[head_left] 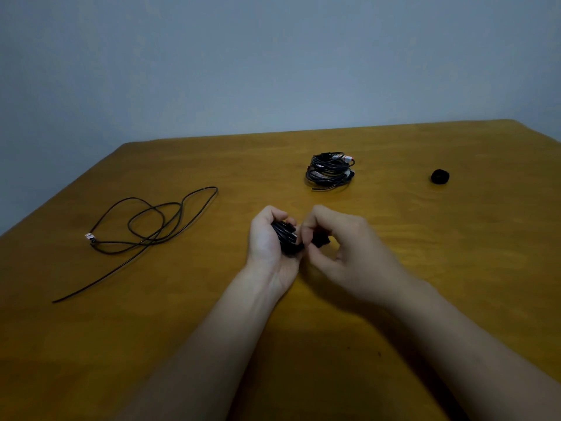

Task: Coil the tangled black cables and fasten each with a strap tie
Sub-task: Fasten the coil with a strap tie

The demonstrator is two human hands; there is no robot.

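Observation:
My left hand (267, 244) grips a coiled black cable (285, 238) above the middle of the table, fingers curled round the bundle. Beside it, my right hand (343, 247) pinches a black strap tie (321, 239) right next to the coil. A loose tangled black cable (151, 223) with a white-tagged end lies spread out on the left of the table. A pile of coiled black cables (329, 171) sits farther back, right of centre.
A small black roll of strap (440, 177) lies at the far right of the wooden table (212, 299). A plain grey wall stands behind the table's far edge.

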